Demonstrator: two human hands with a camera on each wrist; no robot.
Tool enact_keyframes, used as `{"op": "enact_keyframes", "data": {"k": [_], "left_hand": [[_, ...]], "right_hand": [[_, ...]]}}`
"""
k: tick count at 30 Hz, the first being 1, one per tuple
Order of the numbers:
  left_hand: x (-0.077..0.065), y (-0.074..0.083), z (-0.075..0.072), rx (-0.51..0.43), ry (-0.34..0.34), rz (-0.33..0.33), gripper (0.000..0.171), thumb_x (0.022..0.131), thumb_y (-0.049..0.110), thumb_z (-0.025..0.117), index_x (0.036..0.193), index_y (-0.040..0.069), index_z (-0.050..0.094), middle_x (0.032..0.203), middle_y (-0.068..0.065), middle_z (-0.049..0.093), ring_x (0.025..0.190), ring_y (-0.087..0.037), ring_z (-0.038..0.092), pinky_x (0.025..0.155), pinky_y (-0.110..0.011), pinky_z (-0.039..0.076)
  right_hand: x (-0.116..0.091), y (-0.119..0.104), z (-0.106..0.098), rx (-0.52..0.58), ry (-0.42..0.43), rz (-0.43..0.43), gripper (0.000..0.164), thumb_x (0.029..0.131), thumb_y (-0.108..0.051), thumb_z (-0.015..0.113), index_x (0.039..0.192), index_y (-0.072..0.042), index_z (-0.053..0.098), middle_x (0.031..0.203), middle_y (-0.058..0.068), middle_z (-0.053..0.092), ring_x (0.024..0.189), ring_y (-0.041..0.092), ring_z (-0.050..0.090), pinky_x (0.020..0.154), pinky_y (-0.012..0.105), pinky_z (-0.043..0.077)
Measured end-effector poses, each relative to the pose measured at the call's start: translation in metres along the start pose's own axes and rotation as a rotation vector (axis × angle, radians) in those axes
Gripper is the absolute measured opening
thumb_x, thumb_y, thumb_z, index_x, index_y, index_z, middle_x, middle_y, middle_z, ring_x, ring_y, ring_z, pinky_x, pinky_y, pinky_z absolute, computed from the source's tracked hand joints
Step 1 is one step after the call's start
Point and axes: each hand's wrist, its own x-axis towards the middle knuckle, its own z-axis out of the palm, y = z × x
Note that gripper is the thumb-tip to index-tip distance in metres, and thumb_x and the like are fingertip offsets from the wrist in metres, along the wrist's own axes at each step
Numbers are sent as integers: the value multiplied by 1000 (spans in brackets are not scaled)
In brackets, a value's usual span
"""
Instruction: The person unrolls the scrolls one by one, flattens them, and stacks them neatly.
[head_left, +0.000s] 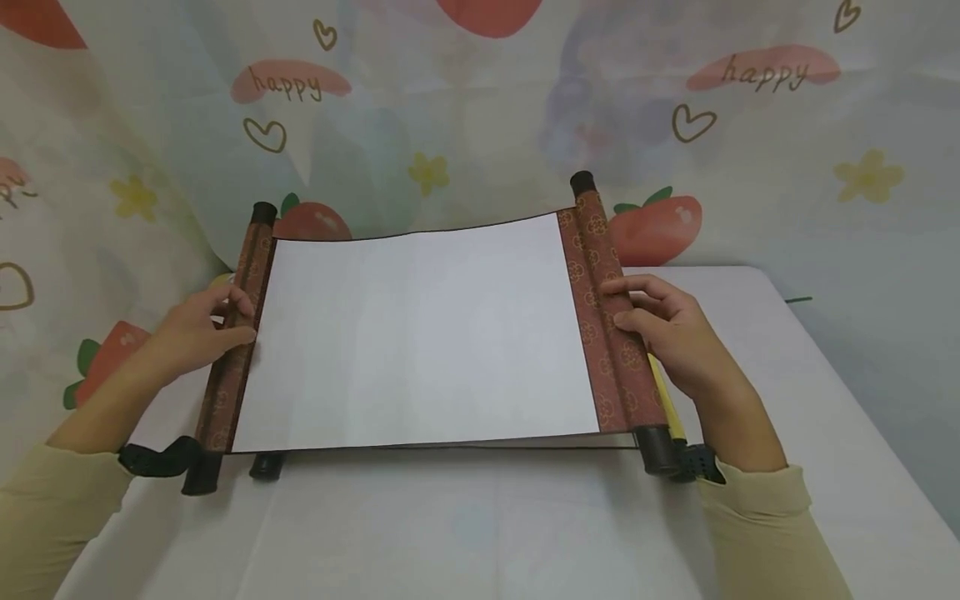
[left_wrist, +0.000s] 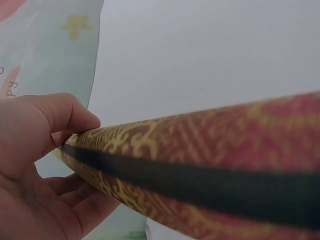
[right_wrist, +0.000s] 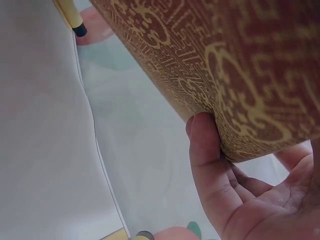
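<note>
A hanging scroll with a blank white sheet (head_left: 420, 333) is spread between both hands, tilted and raised off the table. Its two rollers wear dark red cloth with gold patterns and have black end knobs. My left hand (head_left: 198, 325) pinches the left roller (head_left: 221, 400) between thumb and fingers; the left wrist view shows the thumb and curled fingers on either side of this roller (left_wrist: 210, 140). My right hand (head_left: 675, 333) grips the right roller (head_left: 633, 375) about its middle. In the right wrist view, fingertips (right_wrist: 204, 135) press against the patterned cloth (right_wrist: 200, 65).
Beneath the raised scroll, largely hidden, lies another white sheet (right_wrist: 40, 125) with yellow rods (head_left: 666, 400) and black end knobs (head_left: 266, 467). The white-covered table (head_left: 450, 533) meets a printed cloth backdrop (head_left: 480, 125) behind and at the left.
</note>
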Motion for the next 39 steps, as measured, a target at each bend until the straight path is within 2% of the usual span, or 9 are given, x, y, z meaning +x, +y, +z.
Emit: {"op": "enact_keyframes", "data": {"k": [5,12,15,20,25,31,39], "left_hand": [[-2,-3,-1,-11,14,2,20,96,12,59,112,4,51,120,-20,54,109,-39,52,71,-34,44],[-4,-5,-1,17,29,-6,19,98,13,54,115,5,56,111,-16,55,100,-31,49,69,-35,42],[-4,-4,-1,23,23,-20,23,98,20,60,116,6,56,112,-17,55,99,-31,49,69,-35,43],[-4,-3,-2,37,12,-24,37,91,24,73,116,7,53,120,-22,53,104,-38,49,70,-37,42],[-4,-4,-5,59,21,-4,33,91,17,73,114,7,53,122,-25,53,103,-41,52,70,-37,41],[-5,-5,-9,58,-6,-7,30,93,17,70,114,8,51,129,-26,52,112,-46,54,72,-37,44],[-7,-13,-15,131,15,10,25,92,17,69,109,8,53,122,-27,58,95,-43,63,65,-35,44]], "right_hand": [[1,0,-1,39,-5,5,31,99,-1,53,130,-4,57,123,15,54,96,17,63,73,26,57],[1,1,0,45,-9,2,31,99,-1,53,129,-4,57,122,14,54,95,16,63,72,26,56],[1,1,0,33,-5,0,30,100,-2,52,129,-4,58,123,13,54,96,16,63,72,26,56],[1,1,0,16,-3,-7,31,99,-1,52,130,-4,57,122,14,54,96,17,63,73,26,56],[1,0,0,33,-2,-10,31,99,-1,52,130,-4,57,123,14,53,97,17,62,73,26,56],[0,0,-2,49,-7,-2,31,100,-2,53,130,-5,57,125,14,52,97,18,62,74,26,57],[1,0,3,3,-2,31,31,101,-7,54,131,-7,57,125,14,53,97,16,63,74,27,57]]}}
